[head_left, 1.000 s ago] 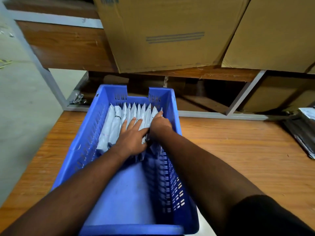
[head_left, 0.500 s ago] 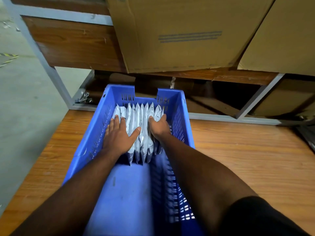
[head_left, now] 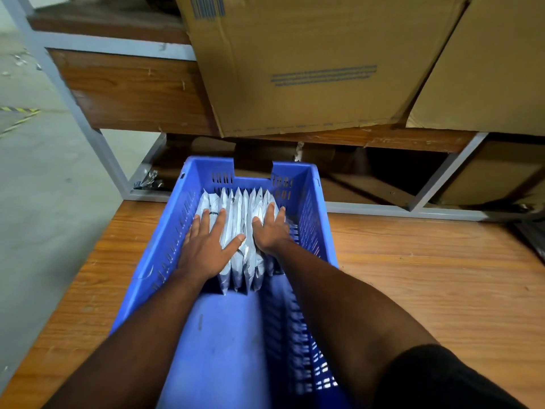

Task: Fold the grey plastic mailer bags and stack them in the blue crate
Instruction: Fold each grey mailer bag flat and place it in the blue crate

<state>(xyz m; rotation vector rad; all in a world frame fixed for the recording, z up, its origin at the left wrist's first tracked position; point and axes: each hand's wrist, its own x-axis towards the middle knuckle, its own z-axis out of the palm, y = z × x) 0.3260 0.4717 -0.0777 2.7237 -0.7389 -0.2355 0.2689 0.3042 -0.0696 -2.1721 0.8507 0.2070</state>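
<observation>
Both hands (head_left: 206, 246) flat on mailer bags (head_left: 240, 231) in crate (head_left: 165, 246).

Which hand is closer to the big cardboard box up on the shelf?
Right. The right hand lies on the folded bags almost below the cardboard box; the left hand lies further left.

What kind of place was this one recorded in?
Probably a warehouse or packing area: large cardboard cartons on metal-framed shelving, a blue crate of folded mailer bags, bare concrete floor.
</observation>
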